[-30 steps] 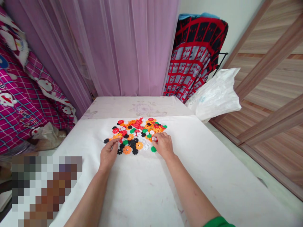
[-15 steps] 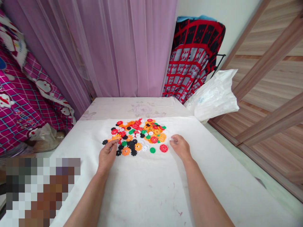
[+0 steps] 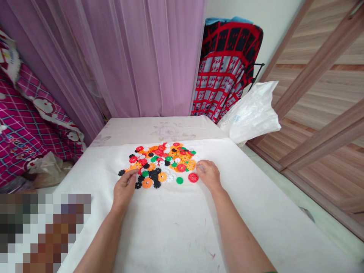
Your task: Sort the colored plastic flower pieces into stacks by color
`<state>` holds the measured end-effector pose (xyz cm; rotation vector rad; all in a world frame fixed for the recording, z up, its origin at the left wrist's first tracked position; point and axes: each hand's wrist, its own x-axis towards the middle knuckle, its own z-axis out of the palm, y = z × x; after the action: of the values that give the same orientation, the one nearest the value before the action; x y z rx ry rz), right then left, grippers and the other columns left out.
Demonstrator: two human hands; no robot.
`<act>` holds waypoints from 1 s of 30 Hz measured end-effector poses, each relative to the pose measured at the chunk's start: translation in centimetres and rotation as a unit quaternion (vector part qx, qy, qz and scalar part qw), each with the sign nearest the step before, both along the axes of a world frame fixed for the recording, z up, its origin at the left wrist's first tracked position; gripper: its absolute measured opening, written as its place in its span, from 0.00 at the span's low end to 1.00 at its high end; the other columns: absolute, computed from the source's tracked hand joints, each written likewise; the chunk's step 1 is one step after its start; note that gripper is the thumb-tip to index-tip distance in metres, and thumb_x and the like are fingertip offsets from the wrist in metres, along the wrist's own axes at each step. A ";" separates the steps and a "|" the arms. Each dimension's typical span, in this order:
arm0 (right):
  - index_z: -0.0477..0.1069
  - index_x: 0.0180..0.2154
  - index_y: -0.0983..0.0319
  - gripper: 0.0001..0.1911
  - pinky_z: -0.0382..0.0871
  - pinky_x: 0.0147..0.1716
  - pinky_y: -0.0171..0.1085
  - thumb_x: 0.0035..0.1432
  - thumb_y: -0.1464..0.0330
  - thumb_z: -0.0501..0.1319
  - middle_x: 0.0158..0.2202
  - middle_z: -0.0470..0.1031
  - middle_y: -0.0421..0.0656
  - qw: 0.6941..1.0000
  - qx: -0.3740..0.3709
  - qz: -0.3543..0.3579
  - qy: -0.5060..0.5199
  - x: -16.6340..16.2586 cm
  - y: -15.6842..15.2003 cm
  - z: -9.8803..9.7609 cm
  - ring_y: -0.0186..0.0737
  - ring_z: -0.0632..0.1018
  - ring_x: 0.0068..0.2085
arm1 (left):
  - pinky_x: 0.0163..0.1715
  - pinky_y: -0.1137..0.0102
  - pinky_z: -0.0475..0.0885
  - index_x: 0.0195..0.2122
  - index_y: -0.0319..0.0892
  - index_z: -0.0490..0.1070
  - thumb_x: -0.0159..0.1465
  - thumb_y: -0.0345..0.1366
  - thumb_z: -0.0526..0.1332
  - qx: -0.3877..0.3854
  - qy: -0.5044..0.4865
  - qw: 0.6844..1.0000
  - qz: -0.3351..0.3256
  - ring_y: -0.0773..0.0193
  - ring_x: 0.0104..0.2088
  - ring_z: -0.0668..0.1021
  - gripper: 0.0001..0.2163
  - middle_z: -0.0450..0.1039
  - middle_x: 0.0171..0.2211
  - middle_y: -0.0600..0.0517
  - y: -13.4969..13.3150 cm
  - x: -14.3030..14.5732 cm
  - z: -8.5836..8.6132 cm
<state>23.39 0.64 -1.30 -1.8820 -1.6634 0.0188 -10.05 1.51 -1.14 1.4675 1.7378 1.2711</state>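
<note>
A loose heap of flat, notched plastic discs (image 3: 162,176) in red, orange, black, green and white lies on the white cloth. My left hand (image 3: 124,187) is at the heap's near left edge, beside black and orange discs. Its thumb and index finger are slightly apart, with nothing visible between them. At the right edge, my right hand (image 3: 209,175) has its bent fingertips close to an orange disc (image 3: 190,165) and a red disc (image 3: 193,178). A gap shows between its thumb and fingers. A green disc (image 3: 179,181) lies apart at the front of the heap.
The white cloth (image 3: 170,227) covers the table, with a floral cover (image 3: 133,129) at its far end. A white plastic bag (image 3: 253,113) stands off the right far corner. Purple curtains (image 3: 148,57) hang behind, and wooden doors (image 3: 321,91) stand right.
The view has shifted slightly, moving the scene left. My right hand has come a little closer to the discs. My left hand keeps about the same place beside the heap.
</note>
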 end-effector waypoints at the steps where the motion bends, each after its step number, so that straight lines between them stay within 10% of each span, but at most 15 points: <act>1: 0.77 0.36 0.57 0.09 0.63 0.45 0.38 0.56 0.68 0.58 0.41 0.79 0.42 1.000 -0.016 0.004 -0.014 -0.6 0.1 0.4 0.41 0.74 0.43 | 0.50 0.65 0.72 0.40 0.45 0.79 0.58 0.45 0.56 0.001 0.000 1.000 -0.001 0.59 0.44 0.79 0.16 0.81 0.41 0.51 0.0 0.0 0.0; 12: 0.74 0.46 0.58 0.15 0.60 0.43 0.40 0.55 0.65 0.62 0.43 0.79 0.45 0.988 -0.129 -0.036 -0.080 -3.9 1.0 2.0 0.46 0.74 0.46 | 0.51 0.65 0.71 0.39 0.46 0.79 0.58 0.45 0.56 -0.006 0.002 1.000 0.009 0.59 0.46 0.79 0.15 0.81 0.43 0.51 0.1 -0.1 -0.5; 23: 0.74 0.41 0.57 0.13 0.63 0.38 0.38 0.54 0.61 0.62 0.40 0.79 0.43 0.982 -0.072 -0.176 0.007 3.4 1.2 0.2 0.44 0.76 0.41 | 0.51 0.64 0.71 0.39 0.46 0.78 0.58 0.45 0.56 -0.014 0.008 1.000 0.007 0.58 0.45 0.79 0.16 0.81 0.42 0.51 0.0 0.0 -0.2; 30: 0.78 0.34 0.55 0.11 0.63 0.37 0.36 0.59 0.66 0.56 0.40 0.80 0.40 0.993 -0.048 -0.111 0.008 3.7 1.2 -1.1 0.41 0.75 0.41 | 0.53 0.63 0.70 0.41 0.47 0.78 0.58 0.46 0.56 -0.005 0.016 1.000 0.006 0.58 0.46 0.79 0.16 0.81 0.43 0.52 0.2 -0.3 -0.8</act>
<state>27.05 1.89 -2.40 -2.1240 -1.4577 0.0242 -10.35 1.74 -1.90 1.4817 1.7738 1.2506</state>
